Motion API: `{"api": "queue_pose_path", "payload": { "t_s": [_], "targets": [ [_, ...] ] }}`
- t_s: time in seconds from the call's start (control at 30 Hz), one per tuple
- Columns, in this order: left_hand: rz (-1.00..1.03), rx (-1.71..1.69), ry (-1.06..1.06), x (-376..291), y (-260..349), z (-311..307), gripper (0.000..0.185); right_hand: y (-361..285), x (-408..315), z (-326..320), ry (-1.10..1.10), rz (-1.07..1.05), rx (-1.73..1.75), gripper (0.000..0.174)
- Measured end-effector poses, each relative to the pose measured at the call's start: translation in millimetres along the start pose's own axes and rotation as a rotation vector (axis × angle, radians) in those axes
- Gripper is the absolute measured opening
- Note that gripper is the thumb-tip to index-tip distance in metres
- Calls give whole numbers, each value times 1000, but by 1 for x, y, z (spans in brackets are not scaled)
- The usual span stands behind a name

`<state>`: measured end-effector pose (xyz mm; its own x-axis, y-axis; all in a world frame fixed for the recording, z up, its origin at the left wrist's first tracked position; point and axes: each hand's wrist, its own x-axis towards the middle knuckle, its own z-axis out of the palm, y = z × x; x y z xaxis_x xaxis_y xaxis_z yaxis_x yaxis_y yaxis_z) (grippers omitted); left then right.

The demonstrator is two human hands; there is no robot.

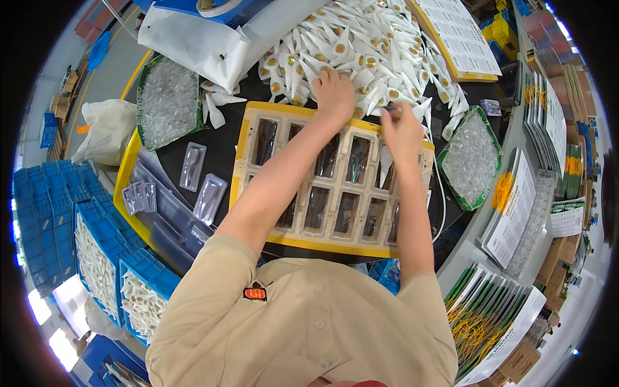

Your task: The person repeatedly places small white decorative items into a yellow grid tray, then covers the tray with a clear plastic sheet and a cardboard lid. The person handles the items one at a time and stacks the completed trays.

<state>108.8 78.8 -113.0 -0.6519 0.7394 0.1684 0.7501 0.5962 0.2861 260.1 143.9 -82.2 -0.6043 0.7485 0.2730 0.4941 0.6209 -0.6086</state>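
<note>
A large heap of white tapered plastic pieces (pixel 338 46) with round coloured stickers lies at the far side of the table. My left hand (pixel 336 96) rests at the heap's near edge, fingers curled down onto the pieces; whether it grips one is hidden. Before me is a yellow-edged fixture tray (pixel 333 238) with two rows of slots lined with clear plastic blister shells (pixel 359 159). My right hand (pixel 404 128) is over the tray's far right edge, fingertips close together; what they hold is unclear. Under it, one white piece (pixel 385 164) lies in a far-row slot.
Green-edged boxes of clear plastic parts stand left (pixel 169 104) and right (pixel 471 159). Loose blister shells (pixel 210 198) lie left of the tray. A white cable (pixel 441 193) runs along its right side. Blue crates (pixel 96 213) and stacked printed cards (pixel 512 208) flank the table.
</note>
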Motion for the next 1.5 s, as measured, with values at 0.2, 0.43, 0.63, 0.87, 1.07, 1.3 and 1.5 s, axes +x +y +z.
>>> {"api": "queue_pose_path", "payload": {
  "t_s": [0.2,0.43,0.63,0.87,1.07,1.3,1.5],
  "targets": [
    [-67,-253,-90,-3,-34,-58,15,-20,38,35,-92,204,137,39],
    [-216,-704,-339,-84,-129,-140,27,-46,-73,-30,-369,164,62,46],
    [-396,-880,-451,-116,-139,-137,33,-32,-27,8,-92,9,-35,42],
    [-160,-296,-323,-115,-130,-131,50,-52,32,61,-120,130,380,27],
    [-124,-331,-186,-114,-129,-124,32,-69,-67,21,21,-518,182,20],
    [13,-344,102,-58,-110,-83,23,-71,-60,24,-163,-564,-23,18],
    [-132,-97,-135,8,-94,-54,24,-83,33,92,-30,-263,21,15]
  ]
}}
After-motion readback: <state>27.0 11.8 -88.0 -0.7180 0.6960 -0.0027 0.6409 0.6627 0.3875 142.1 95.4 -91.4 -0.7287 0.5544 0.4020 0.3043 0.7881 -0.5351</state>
